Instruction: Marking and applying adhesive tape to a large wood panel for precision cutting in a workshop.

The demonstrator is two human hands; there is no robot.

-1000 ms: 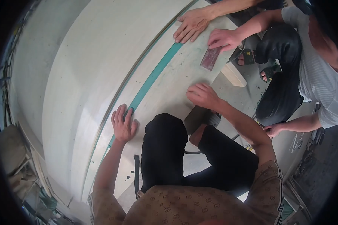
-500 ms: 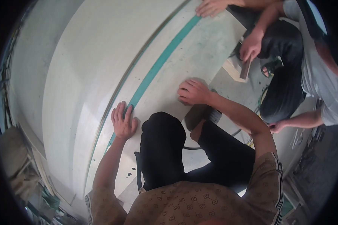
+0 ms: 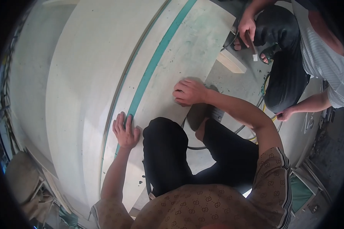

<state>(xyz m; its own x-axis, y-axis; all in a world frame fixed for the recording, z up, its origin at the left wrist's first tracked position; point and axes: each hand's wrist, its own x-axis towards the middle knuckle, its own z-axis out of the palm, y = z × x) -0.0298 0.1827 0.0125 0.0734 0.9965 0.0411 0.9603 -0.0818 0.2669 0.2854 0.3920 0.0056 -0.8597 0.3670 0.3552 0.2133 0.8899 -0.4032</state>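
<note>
My left hand (image 3: 126, 131) lies with fingers stretched on a pale board (image 3: 183, 57), its fingertips touching a green strip (image 3: 151, 68) that runs along the board. My right hand (image 3: 189, 91) rests on the same board near its right edge. Its fingers are curled down against the surface, and anything beneath them is hidden. Left of the green strip, a narrow dark groove (image 3: 130, 63) follows the same curve beside a wider pale panel (image 3: 88, 57).
A co-worker squats at the right; one hand (image 3: 247, 26) holds a brown-handled tool (image 3: 250, 42) with a white tip. The other hand (image 3: 284, 114) is by a yellow hose. A wooden block (image 3: 233, 63) sits beyond the board's edge. Scrap material (image 3: 25, 175) lies at lower left.
The view has shifted slightly. A hand that lay on the strip's far end has left the view. The co-worker's tool now points down, showing its white tip. My hands stay on the board.
</note>
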